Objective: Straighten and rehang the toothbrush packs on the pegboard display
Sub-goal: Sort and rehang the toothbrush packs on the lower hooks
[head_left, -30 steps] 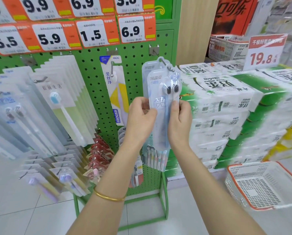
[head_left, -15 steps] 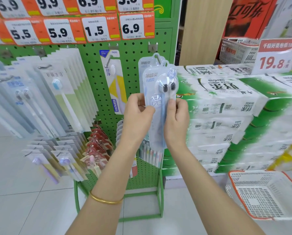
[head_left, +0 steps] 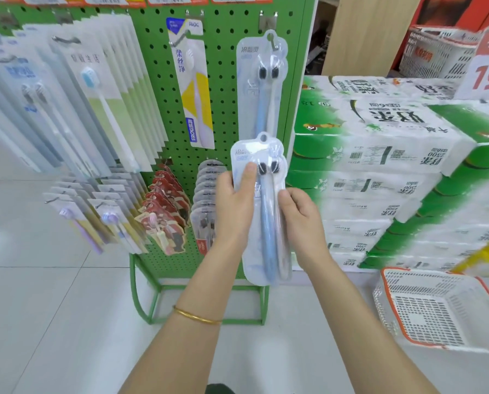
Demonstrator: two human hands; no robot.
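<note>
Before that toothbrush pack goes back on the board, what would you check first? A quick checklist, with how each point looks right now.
1. Grip: left hand and right hand both pinch the held pack: ok.
2. Orientation: held pack is upright, brush heads up: ok.
3. Hole at its top is uncovered by fingers: ok.
4. Height: the hole sits well below the hook, so the pack must be raised: not ok.
5. Hanging pack on that hook hangs straight: ok.
6. Free room on the hook in front of it: cannot tell.
</note>
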